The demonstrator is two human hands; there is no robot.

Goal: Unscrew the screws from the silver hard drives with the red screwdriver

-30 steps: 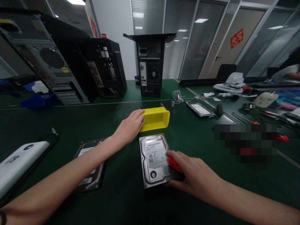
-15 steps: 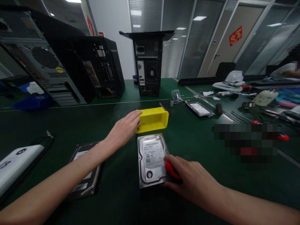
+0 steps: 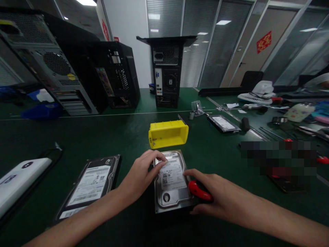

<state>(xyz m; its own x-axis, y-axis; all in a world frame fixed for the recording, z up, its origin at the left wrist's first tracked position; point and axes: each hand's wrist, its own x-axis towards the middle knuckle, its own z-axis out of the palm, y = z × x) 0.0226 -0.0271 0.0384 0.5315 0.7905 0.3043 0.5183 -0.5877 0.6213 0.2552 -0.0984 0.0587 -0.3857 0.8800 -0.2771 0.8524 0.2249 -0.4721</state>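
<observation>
A silver hard drive (image 3: 173, 180) with a white label lies in front of me. Over its upper left part is my left hand (image 3: 146, 171), thumb and index fingertips brought together; whatever may be between them is too small to make out. At the drive's right edge, my right hand (image 3: 213, 192) is closed around a red-handled tool (image 3: 199, 191), its index fingertip touching the drive. The tool's working end is hidden. Just behind the drive stands a yellow plastic bin (image 3: 168, 139), its open side toward me, with a few tiny pieces in its left corner.
Left of my arm lies another hard drive (image 3: 91, 181), beside a white device (image 3: 22, 181). Computer cases (image 3: 167, 72) stand at the back. On the right are a third hard drive (image 3: 223, 122), a white hat-shaped object (image 3: 259, 92) and scattered tools.
My left hand has let go of the yellow bin and come back toward me over the hard drive. My right hand stays at the drive's right edge. The view has shifted slightly.
</observation>
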